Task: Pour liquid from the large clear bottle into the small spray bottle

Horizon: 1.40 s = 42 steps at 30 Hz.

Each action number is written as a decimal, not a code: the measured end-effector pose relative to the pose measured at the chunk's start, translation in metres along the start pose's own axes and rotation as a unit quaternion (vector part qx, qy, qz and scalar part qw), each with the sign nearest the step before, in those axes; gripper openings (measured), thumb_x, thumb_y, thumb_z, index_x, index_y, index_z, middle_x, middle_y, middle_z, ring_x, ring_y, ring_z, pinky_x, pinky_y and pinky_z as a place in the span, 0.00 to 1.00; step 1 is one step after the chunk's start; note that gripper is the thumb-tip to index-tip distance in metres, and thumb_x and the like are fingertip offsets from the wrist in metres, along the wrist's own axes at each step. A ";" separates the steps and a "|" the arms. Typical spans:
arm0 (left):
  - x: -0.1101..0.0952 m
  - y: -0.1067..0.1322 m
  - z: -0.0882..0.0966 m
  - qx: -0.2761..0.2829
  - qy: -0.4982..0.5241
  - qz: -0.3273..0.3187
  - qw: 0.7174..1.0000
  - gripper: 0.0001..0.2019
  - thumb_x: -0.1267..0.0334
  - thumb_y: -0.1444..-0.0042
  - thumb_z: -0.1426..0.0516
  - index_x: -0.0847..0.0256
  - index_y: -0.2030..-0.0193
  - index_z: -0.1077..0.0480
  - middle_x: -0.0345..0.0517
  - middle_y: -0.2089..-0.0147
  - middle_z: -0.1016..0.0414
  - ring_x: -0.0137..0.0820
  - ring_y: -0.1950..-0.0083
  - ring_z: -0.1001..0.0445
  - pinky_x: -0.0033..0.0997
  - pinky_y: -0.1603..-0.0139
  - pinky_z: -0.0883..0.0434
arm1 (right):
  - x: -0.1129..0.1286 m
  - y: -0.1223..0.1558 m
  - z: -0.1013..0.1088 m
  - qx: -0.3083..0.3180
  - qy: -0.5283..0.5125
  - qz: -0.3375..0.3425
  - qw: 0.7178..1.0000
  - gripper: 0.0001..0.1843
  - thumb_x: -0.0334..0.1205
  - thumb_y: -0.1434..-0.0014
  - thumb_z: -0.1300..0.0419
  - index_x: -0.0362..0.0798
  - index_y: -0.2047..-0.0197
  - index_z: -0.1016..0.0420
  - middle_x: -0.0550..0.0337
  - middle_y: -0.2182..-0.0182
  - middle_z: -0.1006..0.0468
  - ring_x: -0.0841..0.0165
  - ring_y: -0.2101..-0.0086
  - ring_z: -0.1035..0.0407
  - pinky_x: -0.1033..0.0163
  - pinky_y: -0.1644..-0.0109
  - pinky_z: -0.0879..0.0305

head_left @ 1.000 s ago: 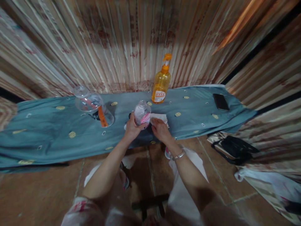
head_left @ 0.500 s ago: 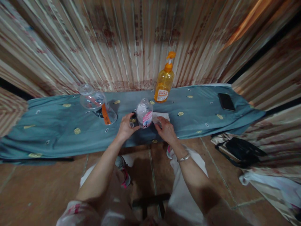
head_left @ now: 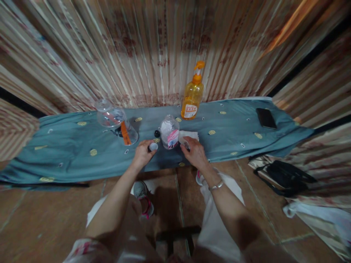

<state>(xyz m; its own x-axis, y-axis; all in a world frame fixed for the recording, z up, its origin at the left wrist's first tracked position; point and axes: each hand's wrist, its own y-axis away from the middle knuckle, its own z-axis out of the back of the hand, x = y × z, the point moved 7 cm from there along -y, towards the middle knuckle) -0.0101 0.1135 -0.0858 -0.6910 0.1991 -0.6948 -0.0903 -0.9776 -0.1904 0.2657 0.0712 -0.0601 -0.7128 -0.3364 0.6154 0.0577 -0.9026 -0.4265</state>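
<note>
Two bare hands: over the front half of the cloth-covered counter [head_left: 219,142], one on either side of a clear bottle [head_left: 170,134], both apart from it.
Left hand [head_left: 142,154]: the grip appears to pinch a small pale cap [head_left: 154,147] between thumb and fingers, left of the bottle.
Right hand [head_left: 194,151]: thumb and fingers curl at the near edge of a white cloth [head_left: 189,134]; whether the grip pinches anything I cannot tell.
Pale cap: probably very light and stiff, easily dropped for its size; best taken by the rim, thumb against fingertips.
Clear bottle: upright, pink-marked label facing the person; likely thin, slick plastic that dents under a squeeze, so hold it lightly round the body below the shoulder. How full it is, I cannot tell.
White cloth: probably soft and limp; an edge or corner gives the surest hold.
Black knob-like piece [head_left: 157,133]: just left of the bottle, likely hard and prone to roll.
Orange pump bottle [head_left: 192,100]: behind and to the right, upright.
</note>
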 end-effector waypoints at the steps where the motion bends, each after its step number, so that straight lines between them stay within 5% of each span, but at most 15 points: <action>1: 0.001 -0.001 0.000 -0.003 0.002 0.000 1.000 0.15 0.63 0.51 0.34 0.53 0.54 0.20 0.51 0.49 0.15 0.49 0.45 0.18 0.53 0.36 0.22 | -0.001 0.000 -0.001 0.000 0.001 -0.001 1.000 0.19 0.42 0.30 0.37 0.48 0.39 0.19 0.44 0.41 0.14 0.51 0.41 0.20 0.44 0.33 0.22; 11: 0.004 -0.028 -0.003 -0.051 0.010 0.019 0.998 0.25 0.60 0.50 0.32 0.57 0.43 0.25 0.57 0.43 0.19 0.50 0.44 0.18 0.55 0.37 0.22 | -0.004 0.001 -0.002 -0.003 0.001 0.001 1.000 0.19 0.42 0.30 0.38 0.46 0.39 0.18 0.42 0.42 0.13 0.51 0.42 0.19 0.45 0.35 0.21; 15: 0.000 -0.050 -0.011 -0.056 0.016 0.012 0.998 0.22 0.65 0.52 0.31 0.58 0.48 0.23 0.57 0.46 0.19 0.55 0.38 0.22 0.58 0.30 0.27 | -0.004 0.000 0.000 -0.003 0.002 -0.007 1.000 0.19 0.41 0.30 0.38 0.48 0.39 0.18 0.44 0.41 0.13 0.52 0.41 0.19 0.45 0.35 0.21; 23: -0.006 -0.071 -0.023 -0.062 0.049 0.034 0.996 0.11 0.73 0.54 0.34 0.56 0.64 0.24 0.53 0.57 0.20 0.55 0.44 0.21 0.60 0.32 0.27 | -0.002 -0.003 0.002 -0.012 -0.002 -0.013 1.000 0.19 0.40 0.30 0.38 0.48 0.39 0.18 0.44 0.42 0.13 0.53 0.42 0.18 0.47 0.35 0.21; 34: -0.030 -0.018 0.029 -0.125 0.142 0.040 0.981 0.21 0.62 0.54 0.32 0.58 0.50 0.22 0.46 0.55 0.16 0.38 0.58 0.18 0.39 0.54 0.19 | 0.005 -0.011 0.013 -0.033 -0.012 -0.042 0.998 0.18 0.42 0.28 0.41 0.48 0.41 0.17 0.45 0.47 0.11 0.55 0.47 0.17 0.48 0.37 0.20; 42: -0.103 0.026 0.049 -0.133 0.189 -0.098 0.968 0.23 0.58 0.46 0.32 0.59 0.44 0.23 0.50 0.50 0.13 0.39 0.53 0.14 0.41 0.48 0.17 | 0.073 0.000 0.043 -0.054 -0.064 0.039 0.996 0.17 0.43 0.25 0.42 0.49 0.40 0.18 0.45 0.45 0.12 0.57 0.45 0.17 0.50 0.35 0.21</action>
<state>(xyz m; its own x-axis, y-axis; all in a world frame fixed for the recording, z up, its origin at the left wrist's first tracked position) 0.0239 0.0640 0.0144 -0.3635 0.4397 -0.8213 0.0283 -0.8759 -0.4816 0.2438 0.0354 0.0132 -0.6142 -0.4427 0.6533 0.0302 -0.8404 -0.5411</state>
